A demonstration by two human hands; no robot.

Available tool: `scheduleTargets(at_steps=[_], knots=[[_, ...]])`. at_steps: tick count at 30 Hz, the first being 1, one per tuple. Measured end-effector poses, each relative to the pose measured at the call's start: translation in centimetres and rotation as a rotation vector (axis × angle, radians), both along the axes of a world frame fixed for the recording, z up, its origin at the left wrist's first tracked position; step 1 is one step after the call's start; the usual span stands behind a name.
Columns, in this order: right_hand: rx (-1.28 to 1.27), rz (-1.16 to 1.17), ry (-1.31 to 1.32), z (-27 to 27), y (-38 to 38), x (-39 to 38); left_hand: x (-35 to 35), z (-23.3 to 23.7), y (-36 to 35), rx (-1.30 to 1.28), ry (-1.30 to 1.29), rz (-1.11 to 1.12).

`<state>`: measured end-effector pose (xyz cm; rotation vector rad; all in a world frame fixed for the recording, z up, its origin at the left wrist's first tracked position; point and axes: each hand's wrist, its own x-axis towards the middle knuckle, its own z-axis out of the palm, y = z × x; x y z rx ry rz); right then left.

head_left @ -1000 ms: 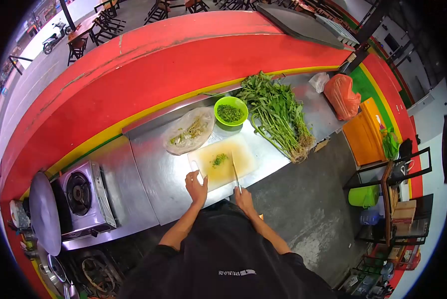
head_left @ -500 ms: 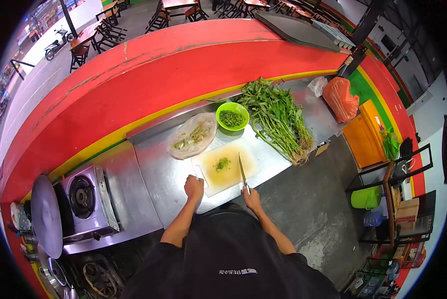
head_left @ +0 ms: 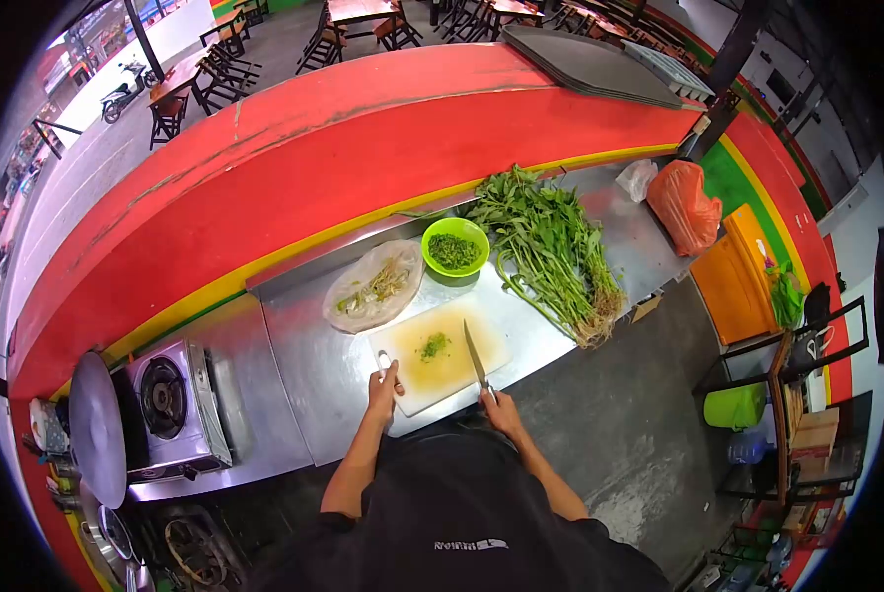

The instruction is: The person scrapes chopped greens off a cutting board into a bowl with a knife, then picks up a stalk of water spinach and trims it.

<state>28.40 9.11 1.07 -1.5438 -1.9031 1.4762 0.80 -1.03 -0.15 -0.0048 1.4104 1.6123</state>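
Observation:
My left hand (head_left: pixel 384 388) is closed on the left edge of a white cutting board (head_left: pixel 427 398), near its handle slot. In my right hand (head_left: pixel 501 410) is the handle of a kitchen knife (head_left: pixel 475 349). Its blade points away from me over the right part of the board. A small pile of chopped greens (head_left: pixel 434 345) lies on the board, whose middle is stained yellow. Behind the board stands a lime-green bowl (head_left: pixel 429 233) of chopped greens, beside a clear plastic bag (head_left: pixel 348 314) holding trimmed stalks. A big bunch of leafy greens with roots (head_left: pixel 551 247) lies to the right.
A gas stove (head_left: pixel 176 409) and a large wok-like metal pan (head_left: pixel 97 429) are at the left. A red low wall (head_left: pixel 353 143) borders the steel counter (head_left: pixel 309 365). An orange plastic bag (head_left: pixel 684 207) sits at the far right end, near an orange panel (head_left: pixel 733 286).
My left hand has shifted from beside the board's corner to a hold on its left edge. The knife stays in my right hand, its blade tilted more leftward. The whole view has shifted slightly.

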Motion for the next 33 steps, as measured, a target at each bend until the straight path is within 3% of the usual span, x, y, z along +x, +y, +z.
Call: scheduleTargets(at_steps=[2, 3, 4, 8, 11, 16, 17, 20, 22, 24, 26, 30, 33], knots=[[0.005, 0.106, 0.038, 0.1, 0.9, 1.2, 1.5, 1.1, 0.5, -0.105, 0.128, 0.014], [-0.167, 0.111, 0.068, 0.4, 1.5, 1.8, 1.9, 1.2, 0.6, -0.151, 0.18, -0.004], [-0.17, 0.117, 0.068, 0.7, 2.1, 2.3, 2.1, 1.4, 0.9, -0.198, 0.234, -0.024], [-0.41, 0.171, 0.118, 3.7, 4.9, 3.9, 2.6, -1.2, 1.6, -0.074, 0.279, 0.084], [-0.67, 0.217, 0.282, 5.3, 7.7, 4.9, 3.3, 2.8, 1.7, -0.095, 0.279, 0.071], [-0.768, 0.275, 0.364, 8.9, 12.7, 5.8, 3.6, 6.7, 2.5, -0.11, 0.222, 0.062], [-0.728, 0.284, 0.385, 9.3, 13.6, 5.9, 4.5, 10.9, 3.5, -0.109, 0.196, 0.09], [-0.69, 0.3, 0.395, 11.9, 16.5, 5.7, 4.3, 9.8, 5.1, -0.071, 0.152, 0.143], [-0.328, 0.376, 0.262, 12.7, 18.4, 5.6, 4.3, 11.0, 6.5, -0.112, 0.161, 0.115], [-0.219, 0.42, 0.182, 13.5, 20.7, 5.7, 4.7, 12.3, 8.3, -0.078, 0.16, 0.161], [0.201, 0.573, 0.075, 13.9, 22.4, 5.9, 4.9, 12.4, 10.0, -0.047, 0.145, 0.224], [0.125, 0.73, 0.006, 16.7, 25.6, 5.1, 4.0, 12.1, 12.1, -0.082, 0.181, 0.204], [0.106, 0.747, 0.092, 16.3, 27.2, 4.4, 3.5, 12.9, 13.7, -0.109, 0.157, 0.204]])
